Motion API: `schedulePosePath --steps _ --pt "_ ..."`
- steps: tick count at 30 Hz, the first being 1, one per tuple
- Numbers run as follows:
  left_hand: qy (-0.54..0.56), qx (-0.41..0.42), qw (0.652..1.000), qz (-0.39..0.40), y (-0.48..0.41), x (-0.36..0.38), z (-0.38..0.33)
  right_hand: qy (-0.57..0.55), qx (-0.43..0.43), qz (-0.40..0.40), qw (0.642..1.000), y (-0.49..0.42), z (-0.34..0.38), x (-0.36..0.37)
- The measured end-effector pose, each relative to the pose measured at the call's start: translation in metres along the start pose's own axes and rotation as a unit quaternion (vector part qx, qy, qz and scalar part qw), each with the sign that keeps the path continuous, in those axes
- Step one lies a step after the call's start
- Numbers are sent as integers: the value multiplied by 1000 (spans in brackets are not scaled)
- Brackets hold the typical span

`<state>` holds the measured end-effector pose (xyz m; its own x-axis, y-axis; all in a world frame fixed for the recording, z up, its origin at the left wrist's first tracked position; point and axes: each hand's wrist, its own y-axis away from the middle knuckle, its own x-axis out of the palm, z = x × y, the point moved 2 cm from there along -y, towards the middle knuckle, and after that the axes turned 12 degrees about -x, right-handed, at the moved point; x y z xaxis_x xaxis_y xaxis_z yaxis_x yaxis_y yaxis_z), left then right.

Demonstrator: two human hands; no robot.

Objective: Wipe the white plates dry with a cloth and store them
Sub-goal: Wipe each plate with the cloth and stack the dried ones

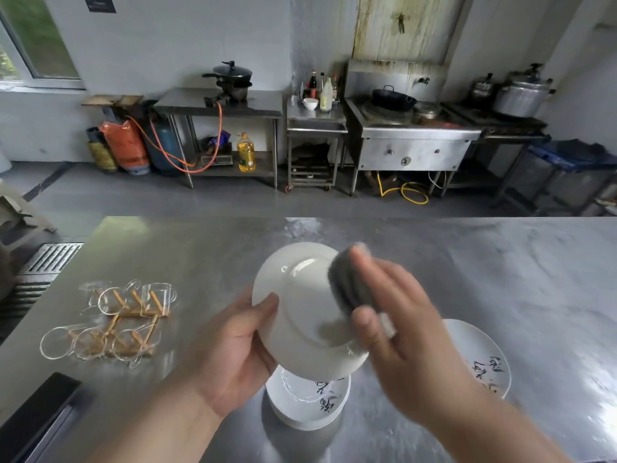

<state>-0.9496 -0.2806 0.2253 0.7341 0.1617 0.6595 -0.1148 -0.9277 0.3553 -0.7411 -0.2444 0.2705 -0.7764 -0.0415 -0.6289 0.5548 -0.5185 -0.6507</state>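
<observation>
My left hand (233, 349) is gripping an upturned round white ceramic plate (300, 295) by its rim above the steel table (500, 262). My right hand (400, 329), blurred, is pinching a dark grey cloth (347, 282) against its underside, half-hiding stacked white plates (307, 406).

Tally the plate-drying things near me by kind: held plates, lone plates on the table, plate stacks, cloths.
Held plate: 1
Lone plate: 1
Plate stack: 1
Cloth: 1
Total: 4

Counter (434, 262) open ahead; cups (110, 322) left, plates (307, 406) near.
</observation>
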Motion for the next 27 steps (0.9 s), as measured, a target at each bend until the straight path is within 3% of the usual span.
schedulePosePath --steps 3,7,12,18,23,27 --pt "15 11 999 31 0 5 4 95 -36 176 979 7 17 29" --pt "36 13 998 46 1 2 3 166 -76 274 944 13 12 42" --pt "23 21 998 51 5 3 1 162 5 258 952 -16 -21 23" --pt "50 15 998 39 -5 -4 3 87 -78 210 971 24 18 62" --pt "48 -5 992 114 -4 -1 12 131 -33 215 967 -15 -8 49" --pt "77 2 992 103 -7 -4 1 134 -15 205 969 -13 -13 47"
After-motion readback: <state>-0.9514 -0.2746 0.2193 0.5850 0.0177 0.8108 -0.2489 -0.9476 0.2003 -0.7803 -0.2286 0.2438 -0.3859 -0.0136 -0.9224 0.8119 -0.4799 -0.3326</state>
